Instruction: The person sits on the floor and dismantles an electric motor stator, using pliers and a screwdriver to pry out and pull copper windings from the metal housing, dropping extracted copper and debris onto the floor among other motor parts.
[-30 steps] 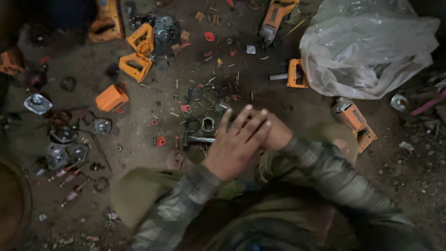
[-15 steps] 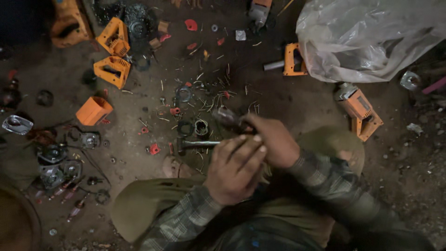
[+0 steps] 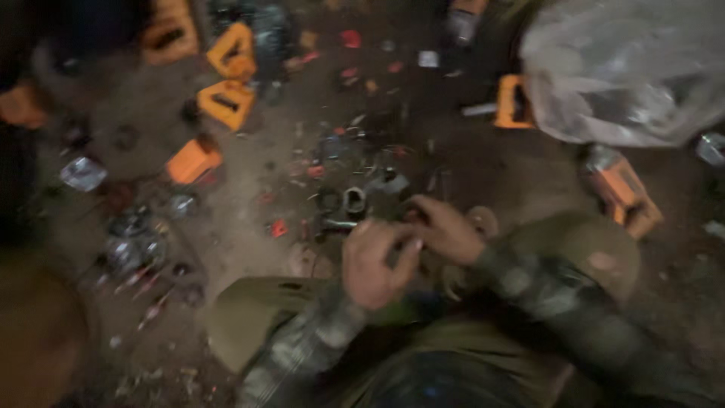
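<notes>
Your two hands meet over a small dark metal part [image 3: 404, 219], low in the middle of the view, just above your knees and over the dirt floor [image 3: 249, 189]. The picture is blurred, so you cannot tell the part's shape, which way it points, or how its long axis runs.

Your left hand [image 3: 374, 261] is curled, fingers bent in toward the palm, knuckles up; it seems to close around the near side of the part, though you cannot tell how firmly. Your right hand [image 3: 445, 227] lies just beyond it, touching it, fingers folded down onto the same part; whether they pinch it or only rest there is not clear.

Just past your hands sits one grey metal ring [image 3: 353, 200], upright with its opening facing up, and beside it one short metal rod [image 3: 336, 224] lying crosswise, left to right.

Around you, count three orange casings at upper left [image 3: 226, 102], one orange block [image 3: 192, 160] below them, one orange tool body [image 3: 623, 193] at right, and one clear plastic bag [image 3: 627, 68] in the upper right corner.
</notes>
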